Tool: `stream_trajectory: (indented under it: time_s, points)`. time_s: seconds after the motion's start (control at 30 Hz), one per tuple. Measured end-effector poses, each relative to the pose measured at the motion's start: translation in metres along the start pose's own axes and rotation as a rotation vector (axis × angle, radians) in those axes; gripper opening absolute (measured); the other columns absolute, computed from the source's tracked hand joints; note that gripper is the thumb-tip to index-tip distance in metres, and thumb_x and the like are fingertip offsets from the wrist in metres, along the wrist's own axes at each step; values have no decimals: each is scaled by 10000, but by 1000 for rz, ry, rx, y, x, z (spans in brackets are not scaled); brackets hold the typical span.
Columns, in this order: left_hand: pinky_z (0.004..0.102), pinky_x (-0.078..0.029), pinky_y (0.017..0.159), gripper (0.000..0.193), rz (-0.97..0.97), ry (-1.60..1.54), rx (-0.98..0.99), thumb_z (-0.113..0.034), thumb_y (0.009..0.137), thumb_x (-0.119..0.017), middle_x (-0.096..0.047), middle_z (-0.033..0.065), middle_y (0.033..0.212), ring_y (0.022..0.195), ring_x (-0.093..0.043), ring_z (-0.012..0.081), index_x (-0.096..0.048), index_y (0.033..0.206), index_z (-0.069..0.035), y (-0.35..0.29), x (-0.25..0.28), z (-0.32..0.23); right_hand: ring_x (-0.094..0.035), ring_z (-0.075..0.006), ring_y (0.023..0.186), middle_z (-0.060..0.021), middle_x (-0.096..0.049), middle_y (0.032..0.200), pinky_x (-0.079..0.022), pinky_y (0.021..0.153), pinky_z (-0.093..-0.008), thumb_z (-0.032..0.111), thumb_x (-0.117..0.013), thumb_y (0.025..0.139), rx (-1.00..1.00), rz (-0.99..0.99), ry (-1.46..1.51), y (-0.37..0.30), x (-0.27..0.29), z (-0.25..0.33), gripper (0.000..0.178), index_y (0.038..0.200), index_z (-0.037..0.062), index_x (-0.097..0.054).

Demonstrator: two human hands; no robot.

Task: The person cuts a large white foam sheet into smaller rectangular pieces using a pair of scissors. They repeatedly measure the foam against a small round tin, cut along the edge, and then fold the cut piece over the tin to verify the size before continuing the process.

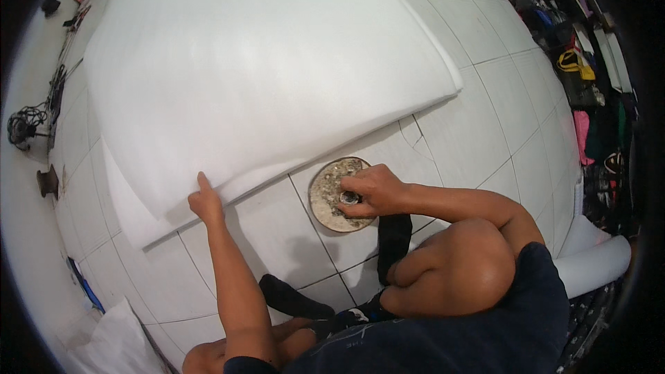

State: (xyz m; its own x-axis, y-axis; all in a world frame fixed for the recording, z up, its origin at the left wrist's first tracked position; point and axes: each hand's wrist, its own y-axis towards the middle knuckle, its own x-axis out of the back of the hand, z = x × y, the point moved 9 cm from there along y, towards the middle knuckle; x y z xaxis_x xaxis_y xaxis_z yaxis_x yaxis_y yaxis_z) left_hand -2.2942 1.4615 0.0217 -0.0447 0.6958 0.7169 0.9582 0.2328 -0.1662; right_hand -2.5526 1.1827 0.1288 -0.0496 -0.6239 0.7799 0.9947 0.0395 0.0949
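A large white foam sheet (263,62), in layers, is spread over the floor in front of me. At its near left edge is my left hand (206,201), closed on the sheet's edge, one finger stretched over the top and the others curled partly out of sight. To its right a thick round disc (325,197) lies flat, its top pale, mottled and worn with dark patches. Over the disc's right half, my right hand (374,190) is closed around a short dark-and-silver knob (350,197) near its middle. My fingers hide part of this knob.
White tiles (485,111) make up the floor. Mixed clothes and bags (582,62) are piled along the right side. A white roll (596,263) lies at the lower right. Black cables (31,121) and a brown spool-shaped piece (48,181) are by the left wall.
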Motion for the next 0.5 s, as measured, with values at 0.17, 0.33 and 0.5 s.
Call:
stream_trajectory:
  time_s: [0.17,0.33,0.5]
  points:
    - [480,-494,734,627,-43,147,-164,-451,903,-602,-669,304,773,746,-665,412,-658,727,148,3,0,-2,-576,-292,516,-107,-552,575,-434,467,-419,383,-712,811,-36,15,-75,12,-4,-6,350,785,89,-524]
    - [495,-491,746,658,-98,239,-220,-482,916,-578,-670,306,788,760,-656,441,-662,752,150,3,-11,0,-585,-227,544,-59,-579,613,-422,472,-353,463,-759,779,-78,211,58,15,30,-2,428,865,72,-607]
    - [491,-491,722,668,-1,235,-101,-497,910,-592,-671,294,762,718,-648,421,-665,764,151,3,-13,15,-594,-183,637,-40,-590,690,-427,549,-299,471,-764,768,-192,257,615,-3,154,21,573,1072,17,-595]
